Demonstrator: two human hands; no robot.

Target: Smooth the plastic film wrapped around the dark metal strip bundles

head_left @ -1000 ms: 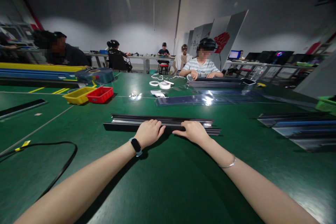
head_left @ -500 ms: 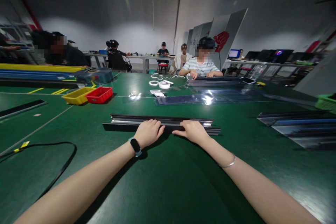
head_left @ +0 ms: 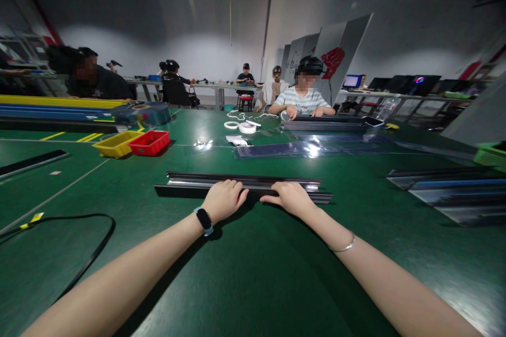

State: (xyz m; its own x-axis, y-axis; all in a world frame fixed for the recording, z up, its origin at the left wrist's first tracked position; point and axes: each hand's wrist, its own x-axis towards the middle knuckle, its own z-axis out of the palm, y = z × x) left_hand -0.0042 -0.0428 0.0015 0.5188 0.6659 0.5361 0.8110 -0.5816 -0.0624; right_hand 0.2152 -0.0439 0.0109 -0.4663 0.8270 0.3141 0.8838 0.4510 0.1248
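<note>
A long black channel-shaped profile [head_left: 185, 190] lies crosswise on the green table in front of me, with a shiny strip along its inside. My left hand [head_left: 224, 199], a watch on its wrist, grips the profile just left of its middle, fingers over the top and thumb along the near side. To the right of the middle, my right hand [head_left: 290, 197] holds the same profile in a like way, thumb pointing inward. A narrow gap separates the two thumbs. The fingertips of both hands are hidden behind the profile's edge.
Beyond the profile lie clear plastic strips [head_left: 272, 150] and white tape rolls [head_left: 247, 127]. Yellow [head_left: 116, 144] and red [head_left: 149, 143] bins stand at the left, with a black cable [head_left: 106, 229] nearer me. More profiles [head_left: 446, 195] lie right. Across the table, a co-worker [head_left: 302, 96] handles another profile.
</note>
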